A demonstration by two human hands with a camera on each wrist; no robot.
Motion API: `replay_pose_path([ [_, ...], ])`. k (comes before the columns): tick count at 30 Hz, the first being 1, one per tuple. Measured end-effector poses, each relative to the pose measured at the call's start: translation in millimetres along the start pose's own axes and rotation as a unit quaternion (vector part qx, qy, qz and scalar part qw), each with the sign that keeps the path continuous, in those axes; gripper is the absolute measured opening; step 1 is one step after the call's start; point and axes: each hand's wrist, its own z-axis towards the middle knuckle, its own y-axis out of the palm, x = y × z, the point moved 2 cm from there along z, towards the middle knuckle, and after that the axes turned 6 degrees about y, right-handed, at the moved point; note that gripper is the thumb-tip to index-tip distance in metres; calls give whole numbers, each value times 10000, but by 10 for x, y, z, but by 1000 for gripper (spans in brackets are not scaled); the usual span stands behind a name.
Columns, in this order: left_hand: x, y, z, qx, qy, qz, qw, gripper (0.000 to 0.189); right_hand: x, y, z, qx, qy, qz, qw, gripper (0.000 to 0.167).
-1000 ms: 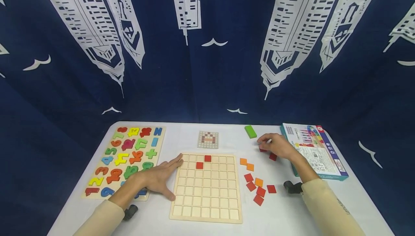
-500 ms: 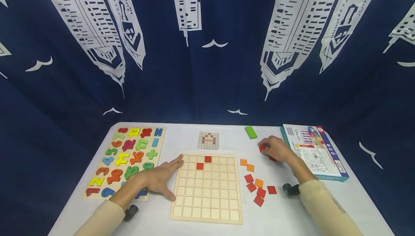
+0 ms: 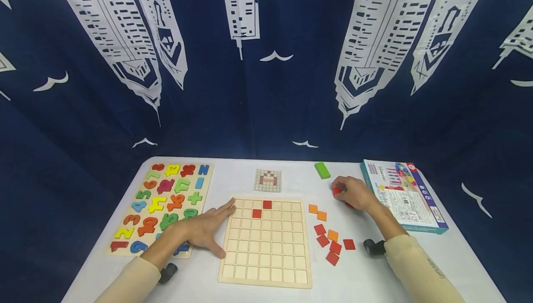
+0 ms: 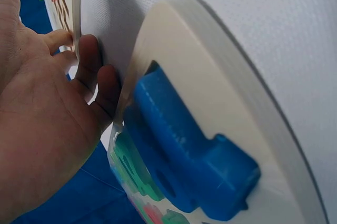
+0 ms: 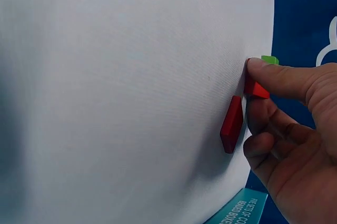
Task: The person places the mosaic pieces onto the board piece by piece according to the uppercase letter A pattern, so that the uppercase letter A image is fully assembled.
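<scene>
My left hand [image 3: 205, 230] is spread along the left edge of a wooden grid board [image 3: 266, 284], thumb and fingertips touching its rim. Two red tiles sit in the board's upper cells, one red tile [image 3: 267, 204] above and left-adjacent another red tile [image 3: 257, 213]. Over on the right, my right hand [image 3: 356, 193] pinches a red square tile [image 5: 257, 88] between thumb and fingers, low over the tabletop. A second red tile [image 5: 232, 124] lies beneath that hand, mostly hidden in the head view.
Loose orange tiles [image 3: 322, 216] and red tiles [image 3: 349, 244] lie right of the board. A pattern card [image 3: 268, 180] and a green block [image 3: 322, 170] are behind. A number puzzle [image 3: 156, 203] stands left, a box [image 3: 410, 194] right.
My right hand has lowered slightly and its fingers have closed on the red tile, which now shows between them. The left hand stays still on the board's edge.
</scene>
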Motion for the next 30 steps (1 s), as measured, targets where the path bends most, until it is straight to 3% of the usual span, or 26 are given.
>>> replay_pose_path([
  [20,-12,1,4,11,47,0,10000,124,-168,45,-64,168,-279,583,9978,18],
  [30,-21,11,16,26,50,3,10000,124,-460,242,-91,-132,-82,1509,9884,16],
])
